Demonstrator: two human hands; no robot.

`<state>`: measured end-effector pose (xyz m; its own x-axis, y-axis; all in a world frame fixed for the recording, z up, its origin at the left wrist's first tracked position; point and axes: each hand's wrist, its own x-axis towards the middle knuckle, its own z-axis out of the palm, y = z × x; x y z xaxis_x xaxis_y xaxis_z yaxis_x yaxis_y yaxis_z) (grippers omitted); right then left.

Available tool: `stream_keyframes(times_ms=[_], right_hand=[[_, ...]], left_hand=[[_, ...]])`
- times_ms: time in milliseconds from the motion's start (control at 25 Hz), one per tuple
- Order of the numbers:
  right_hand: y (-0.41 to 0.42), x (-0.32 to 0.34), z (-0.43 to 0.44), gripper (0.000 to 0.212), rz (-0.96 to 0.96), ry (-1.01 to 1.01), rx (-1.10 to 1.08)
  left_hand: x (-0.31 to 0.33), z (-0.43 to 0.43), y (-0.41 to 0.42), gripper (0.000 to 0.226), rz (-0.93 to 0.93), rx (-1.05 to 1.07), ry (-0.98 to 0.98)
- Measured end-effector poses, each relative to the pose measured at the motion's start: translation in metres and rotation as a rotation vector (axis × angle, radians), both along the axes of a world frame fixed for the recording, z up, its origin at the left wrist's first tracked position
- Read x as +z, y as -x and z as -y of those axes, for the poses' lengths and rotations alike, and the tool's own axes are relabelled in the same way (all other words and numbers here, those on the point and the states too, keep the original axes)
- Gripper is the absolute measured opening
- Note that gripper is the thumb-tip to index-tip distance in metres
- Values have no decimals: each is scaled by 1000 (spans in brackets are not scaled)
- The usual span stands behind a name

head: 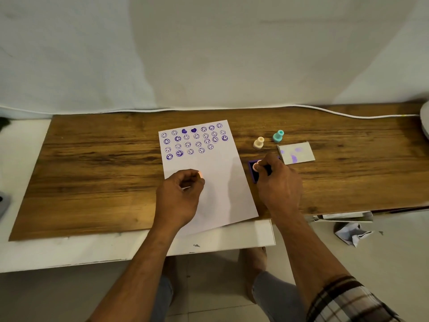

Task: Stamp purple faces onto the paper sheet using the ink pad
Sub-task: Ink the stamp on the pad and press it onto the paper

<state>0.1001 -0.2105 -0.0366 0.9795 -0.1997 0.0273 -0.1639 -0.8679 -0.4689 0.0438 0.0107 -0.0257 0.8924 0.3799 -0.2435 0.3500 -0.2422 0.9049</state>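
Pink stamp [257,165] looked light, rigid; my right hand [278,182] pinched it over ink pad [253,175] near desk's front edge. Left hand [180,194] pinched second stamp [200,175] over paper sheet [216,182].

Both forearms are bare. The right arm carries a rolled plaid sleeve [348,300] in white, grey and dark brown checks. Below the table edge, grey-blue trouser legs [274,296] end above 2 bare feet [254,259].

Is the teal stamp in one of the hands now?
No, the teal stamp stands alone on the wooden board, beyond the right hand.
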Motion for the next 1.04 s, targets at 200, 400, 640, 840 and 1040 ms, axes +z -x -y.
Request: stream_keyframes(times_ms=[200, 400, 640, 840, 1040], right_hand=[[-2, 3, -1, 12, 119, -68, 54], [-5, 6, -27, 17, 261, -372, 61], [-7, -5, -50, 12, 225, -352, 141], [-18, -14, -57, 14, 197, -238, 173], [-25, -21, -61, 13, 217, -128, 229]], left_hand=[[0, 2, 5, 27, 28, -228, -278], [-3, -6, 9, 31, -30, -488, -497], [4, -17, 17, 34, -94, -595, -627], [6, -15, 18, 33, -112, -602, -641], [3, -16, 16, 32, -114, -582, -640]])
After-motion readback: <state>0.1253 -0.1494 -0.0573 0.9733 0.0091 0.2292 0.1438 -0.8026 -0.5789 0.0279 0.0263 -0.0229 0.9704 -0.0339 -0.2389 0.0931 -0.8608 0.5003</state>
